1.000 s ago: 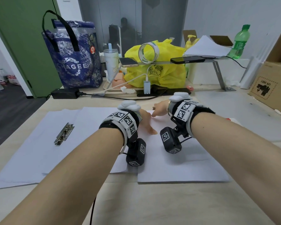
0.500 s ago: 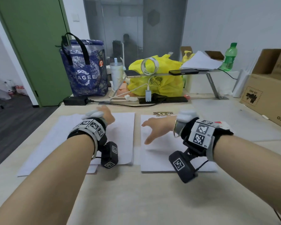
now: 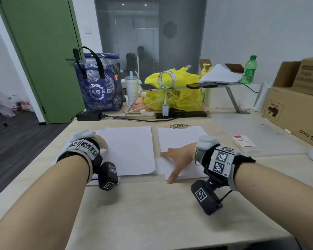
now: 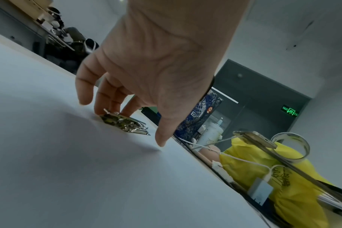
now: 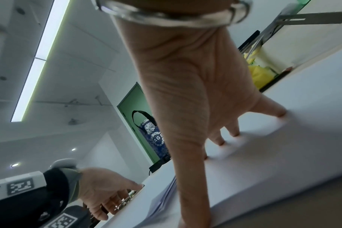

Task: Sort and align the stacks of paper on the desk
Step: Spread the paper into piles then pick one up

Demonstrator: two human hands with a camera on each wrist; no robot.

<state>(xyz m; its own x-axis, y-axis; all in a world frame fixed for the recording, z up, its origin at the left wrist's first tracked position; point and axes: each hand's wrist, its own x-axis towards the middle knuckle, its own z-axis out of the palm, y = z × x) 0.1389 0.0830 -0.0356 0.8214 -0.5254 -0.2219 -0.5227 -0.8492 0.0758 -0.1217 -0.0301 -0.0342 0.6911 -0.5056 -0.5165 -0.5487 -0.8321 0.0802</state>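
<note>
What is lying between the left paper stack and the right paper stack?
Only a narrow strip of bare desk separates the left stack from the right stack; the head view shows it.

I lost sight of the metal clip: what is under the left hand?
The left hand hovers with its fingertips touching a metal clip lying on the left paper stack. In the head view the wrist hides the clip.
</note>
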